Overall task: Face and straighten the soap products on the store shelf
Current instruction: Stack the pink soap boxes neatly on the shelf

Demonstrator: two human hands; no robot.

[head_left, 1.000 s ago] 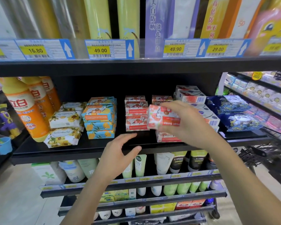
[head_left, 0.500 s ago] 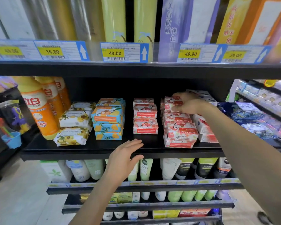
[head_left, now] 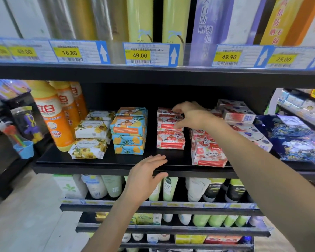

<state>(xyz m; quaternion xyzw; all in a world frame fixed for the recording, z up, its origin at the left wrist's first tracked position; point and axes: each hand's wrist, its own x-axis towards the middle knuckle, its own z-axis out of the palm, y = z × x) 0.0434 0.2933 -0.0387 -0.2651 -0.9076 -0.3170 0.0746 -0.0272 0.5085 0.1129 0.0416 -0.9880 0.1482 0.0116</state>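
I take the middle pink stack (head_left: 170,140) as my marker: pink-and-white soap boxes with red label bands, piled flat on the black shelf (head_left: 98,167), the lowest box facing me squarely. Far left of it stand orange detergent bottles (head_left: 51,117). Nearer on that side lie white soap packs (head_left: 88,149) printed with yellow flowers, the front one skewed and close to the shelf's lip. Just left of the marker is a neat pile of blue-and-orange soap boxes (head_left: 128,130), with a dark gap of bare shelf between the two.

In front of the marker and lower, my left hand (head_left: 145,172) is flat, fingers straight and together, holding nothing, over the shelf's front edge; I cannot tell if it touches. My right hand (head_left: 191,115) is at the marker's top, fingers over the uppermost box and thumb lower down the front, pinching the upper boxes.

Just right of the marker a second pink pile (head_left: 207,152) sits further forward and crooked, one label upside down. Beyond it are white barcoded boxes (head_left: 238,116), then blue packets (head_left: 296,142). Bare shelf runs along the marker's front; the upper shelf (head_left: 153,73) closes the space overhead.
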